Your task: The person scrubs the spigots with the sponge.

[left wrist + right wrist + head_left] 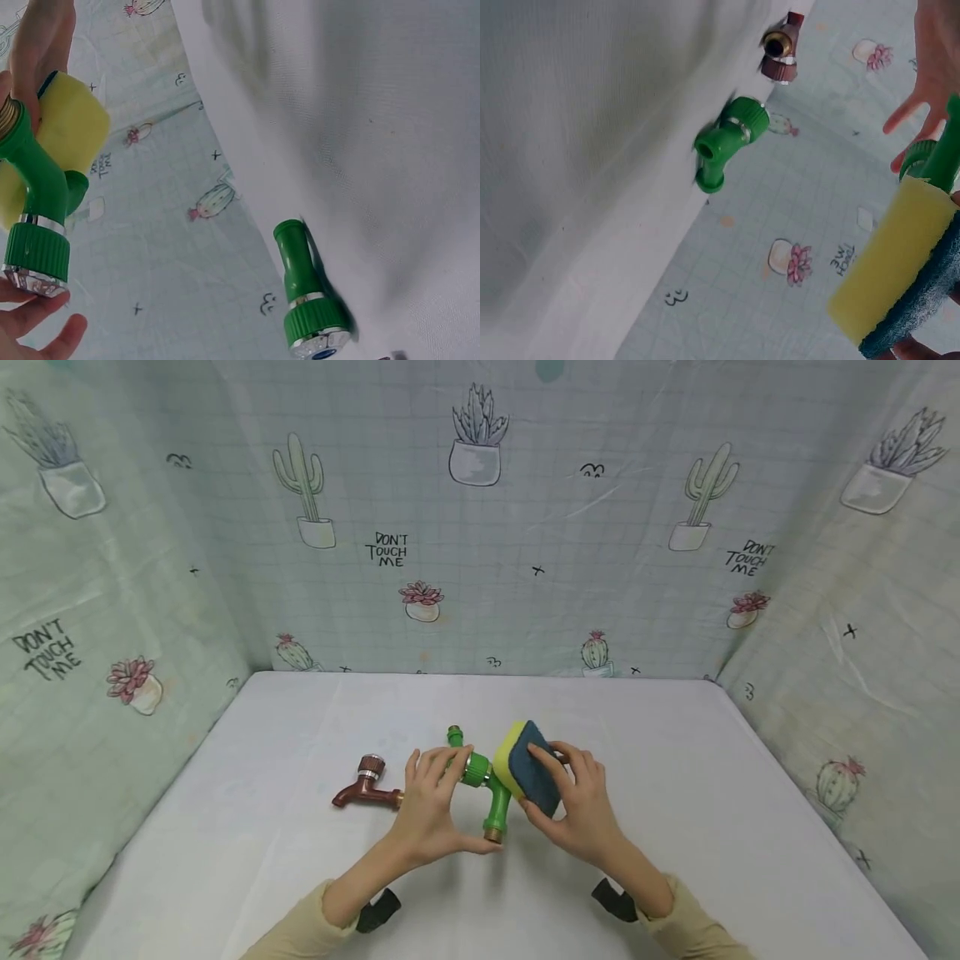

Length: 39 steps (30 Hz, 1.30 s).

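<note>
My left hand [427,817] holds a green plastic tap [498,806] above the table, fingertips at its ribbed knob and thumb at the brass threaded end. In my right hand [588,818] is a two-layer sponge [534,777], yellow foam with a dark blue scouring side. The yellow face [889,262] touches the tap, and the right fingers lie over the blue side. In the left wrist view, the tap's chrome-ringed knob [37,251] sits against the left fingertips. The sponge hides part of the tap's spout.
A second green tap [302,289] lies on the white table [645,727], partly hidden behind the left hand in the head view. A brown tap [365,791] lies left of that hand. Cloth printed with cacti [525,527] hangs behind and along both sides.
</note>
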### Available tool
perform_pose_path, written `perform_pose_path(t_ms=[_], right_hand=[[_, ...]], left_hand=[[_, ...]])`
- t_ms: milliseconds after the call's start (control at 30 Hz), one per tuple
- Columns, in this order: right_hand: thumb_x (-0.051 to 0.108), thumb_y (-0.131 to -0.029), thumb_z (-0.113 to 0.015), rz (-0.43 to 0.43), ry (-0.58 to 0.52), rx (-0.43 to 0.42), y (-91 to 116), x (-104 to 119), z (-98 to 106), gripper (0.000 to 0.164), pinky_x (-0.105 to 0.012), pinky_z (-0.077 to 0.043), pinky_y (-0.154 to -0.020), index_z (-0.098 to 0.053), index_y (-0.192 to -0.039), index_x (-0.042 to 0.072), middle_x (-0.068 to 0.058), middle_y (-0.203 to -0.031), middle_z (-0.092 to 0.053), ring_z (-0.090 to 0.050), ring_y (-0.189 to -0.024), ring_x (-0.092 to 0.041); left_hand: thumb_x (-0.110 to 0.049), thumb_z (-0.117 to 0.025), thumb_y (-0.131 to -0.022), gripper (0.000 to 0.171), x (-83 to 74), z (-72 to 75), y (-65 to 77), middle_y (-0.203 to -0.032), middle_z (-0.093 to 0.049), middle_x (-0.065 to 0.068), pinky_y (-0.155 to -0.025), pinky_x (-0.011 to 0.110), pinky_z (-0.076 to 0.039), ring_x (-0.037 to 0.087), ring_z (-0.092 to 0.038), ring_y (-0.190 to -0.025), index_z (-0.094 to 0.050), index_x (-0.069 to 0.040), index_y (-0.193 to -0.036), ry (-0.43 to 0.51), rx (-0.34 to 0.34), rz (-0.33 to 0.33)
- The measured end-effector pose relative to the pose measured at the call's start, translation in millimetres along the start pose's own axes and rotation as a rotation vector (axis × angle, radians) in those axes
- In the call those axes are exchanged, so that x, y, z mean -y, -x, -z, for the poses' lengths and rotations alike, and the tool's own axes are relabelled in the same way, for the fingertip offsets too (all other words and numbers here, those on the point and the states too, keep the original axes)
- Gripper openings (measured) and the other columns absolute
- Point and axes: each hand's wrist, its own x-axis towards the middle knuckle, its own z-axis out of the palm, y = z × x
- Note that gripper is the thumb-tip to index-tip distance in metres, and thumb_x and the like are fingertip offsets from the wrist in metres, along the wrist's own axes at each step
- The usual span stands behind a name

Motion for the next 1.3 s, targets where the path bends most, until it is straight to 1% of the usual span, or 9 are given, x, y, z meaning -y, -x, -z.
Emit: perform_pose_path(t_ms=[233,367,567,700,833,900,1100,1200,1300], right_hand=[[0.052,-0.083,-0.049,0.037,-0.074,0.006,5.6,11.0,-4.2,0.059,-0.044,-0.031,-0.077,-0.044,-0.13,0.017,-0.012,-0.117,-0.047,-0.044,-0.097,-0.023],[0.052,-0.084,-0.047,0.082,-0.057,-0.009,7.6,12.5,-4.6,0.058,-0.043,-0.03,-0.077,-0.045,-0.13,0.017,-0.014,-0.118,-0.047,-0.045,-0.097,-0.023],[0.053,-0.085,-0.041,0.122,0.086,-0.043,2.0,1.2,-2.2,0.055,-0.047,-0.031,-0.078,-0.048,-0.127,0.018,-0.017,-0.119,-0.047,-0.043,-0.097,-0.028],[0.052,-0.085,-0.04,0.108,0.152,-0.087,-0.7,-11.6,-0.4,0.054,-0.048,-0.03,-0.075,-0.049,-0.125,0.017,-0.019,-0.117,-0.047,-0.043,-0.093,-0.031],[0.053,-0.085,-0.041,0.086,0.179,-0.119,-2.2,-19.9,-0.2,0.053,-0.048,-0.029,-0.073,-0.05,-0.123,0.017,-0.021,-0.116,-0.047,-0.042,-0.092,-0.032],[0.053,-0.085,-0.041,0.074,0.181,-0.127,-2.6,-20.6,-1.1,0.054,-0.048,-0.029,-0.073,-0.05,-0.123,0.017,-0.02,-0.115,-0.046,-0.042,-0.091,-0.032],[0.056,-0.084,-0.041,0.067,0.136,-0.098,2.4,-15.0,-5.4,0.057,-0.045,-0.03,-0.071,-0.049,-0.123,0.016,-0.02,-0.115,-0.046,-0.042,-0.09,-0.03],[0.056,-0.083,-0.042,0.069,0.105,-0.065,6.8,-11.1,-6.3,0.058,-0.044,-0.03,-0.073,-0.049,-0.124,0.016,-0.018,-0.115,-0.046,-0.041,-0.091,-0.028],[0.055,-0.083,-0.042,0.109,0.079,-0.031,10.6,-5.8,-5.0,0.057,-0.043,-0.03,-0.074,-0.049,-0.125,0.017,-0.016,-0.116,-0.047,-0.041,-0.092,-0.025]], left_hand=[[-0.056,-0.084,-0.031,0.118,3.7,-0.4,-3.8,-0.113,-0.05,0.011,-0.094,0.065,-0.025,0.027,-0.042,-0.106,-0.043,-0.001,-0.128,0.017,-0.09,0.046],[-0.056,-0.084,-0.032,0.117,6.7,-0.9,-2.7,-0.114,-0.05,0.013,-0.092,0.064,-0.026,0.027,-0.042,-0.106,-0.044,0.0,-0.126,0.024,-0.109,0.042],[-0.056,-0.083,-0.035,0.113,5.6,-1.4,-0.6,-0.114,-0.051,0.012,-0.093,0.056,-0.029,0.024,-0.044,-0.104,-0.044,-0.001,-0.126,0.072,-0.094,0.053],[-0.056,-0.082,-0.039,0.11,2.4,-2.0,0.8,-0.115,-0.051,0.009,-0.091,0.049,-0.033,0.021,-0.044,-0.105,-0.044,-0.004,-0.127,0.142,-0.054,0.09],[-0.057,-0.081,-0.04,0.11,-1.1,-1.5,0.2,-0.117,-0.05,0.009,-0.092,0.049,-0.033,0.021,-0.043,-0.108,-0.043,-0.004,-0.129,0.181,-0.024,0.122],[-0.057,-0.082,-0.04,0.109,-1.8,-1.1,-0.5,-0.117,-0.05,0.009,-0.093,0.049,-0.033,0.022,-0.043,-0.109,-0.043,-0.004,-0.128,0.179,-0.021,0.13],[-0.06,-0.08,-0.038,0.112,-0.2,-2.6,0.6,-0.115,-0.051,0.009,-0.091,0.048,-0.033,0.022,-0.044,-0.105,-0.044,-0.002,-0.127,0.119,-0.051,0.097],[-0.062,-0.079,-0.037,0.114,1.1,-3.8,2.7,-0.114,-0.051,0.009,-0.091,0.053,-0.032,0.022,-0.043,-0.104,-0.043,-0.001,-0.128,0.082,-0.063,0.07],[-0.062,-0.08,-0.036,0.117,2.5,-4.0,3.4,-0.114,-0.05,0.01,-0.092,0.061,-0.029,0.024,-0.043,-0.105,-0.042,-0.001,-0.129,0.037,-0.066,0.045]])
